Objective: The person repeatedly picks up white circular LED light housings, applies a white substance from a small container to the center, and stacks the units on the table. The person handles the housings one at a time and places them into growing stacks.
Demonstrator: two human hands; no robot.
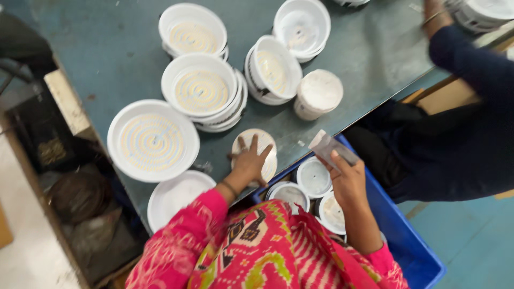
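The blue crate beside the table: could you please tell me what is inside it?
Inside the blue crate lie at least three round white lamp housings, open side up. The right hand, holding a small grey block, and the pink sleeve cover the rest.

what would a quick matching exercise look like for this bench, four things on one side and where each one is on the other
Things
1. left hand
2. right hand
3. blue crate
4. co-worker's dark blue sleeve

Places
A. at the bench's far right edge
B. pressed flat on a round disc on the grey-green bench
C. below the bench edge, with round white parts inside
D. raised over the crate, gripping a small grey block

Pairs: 1-B, 2-D, 3-C, 4-A
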